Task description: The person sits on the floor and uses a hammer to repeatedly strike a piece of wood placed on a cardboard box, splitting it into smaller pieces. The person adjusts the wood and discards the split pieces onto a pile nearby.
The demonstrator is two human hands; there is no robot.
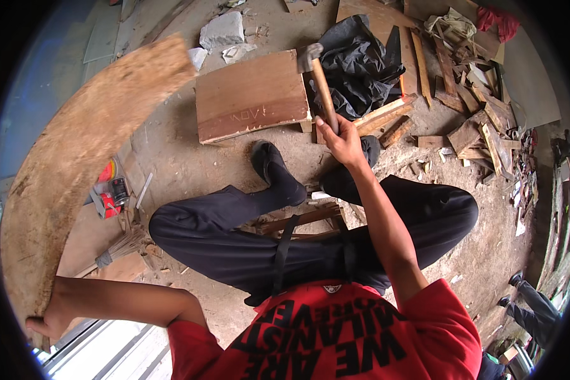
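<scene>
My right hand (341, 140) grips the wooden handle of a hammer (318, 79), its metal head raised over the edge of a flat brown board (250, 95) on the ground. My left hand (49, 318) holds the near end of a long, worn plank (76, 158) that curves up along the left side of the view. I sit low, with my legs in dark trousers and black socks (275, 171) stretched toward the board. Thin wooden slats (301, 218) lie under my legs.
A black plastic sheet (361, 63) lies beyond the board. Scrap wood pieces (468, 107) pile up at the right. A red tool (111, 196) and a small broom (123, 247) rest at the left. Another person's legs (529, 307) show at the lower right.
</scene>
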